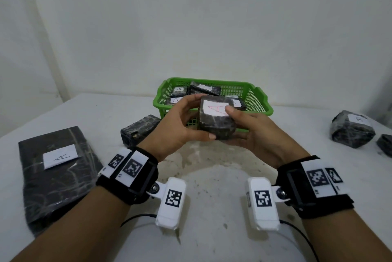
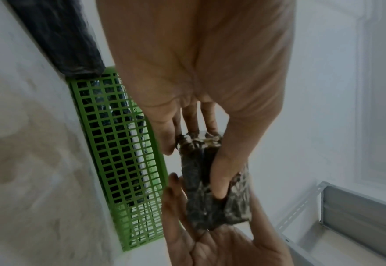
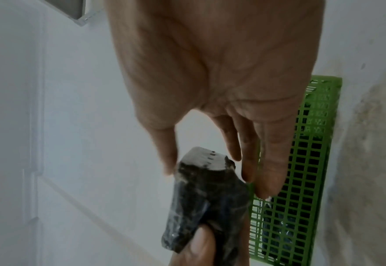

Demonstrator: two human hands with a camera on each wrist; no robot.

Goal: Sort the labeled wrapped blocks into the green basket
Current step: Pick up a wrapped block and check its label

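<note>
Both hands, left hand [image 1: 180, 121] and right hand [image 1: 252, 132], grip a black plastic-wrapped block [image 1: 216, 122], label A upward for reading, green lattice basket [image 1: 257, 100] at twelve o'clock.

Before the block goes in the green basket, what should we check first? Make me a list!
1. Block held by both hands: left hand and right hand grip it. Ok.
2. Label readable: red A, facing up. Ok.
3. Matches the basket: labels seen inside read A. Ok.
4. Room in the basket: right part looks free. Ok.
5. Block over the basket: not yet, in front of it. Not ok.
</note>
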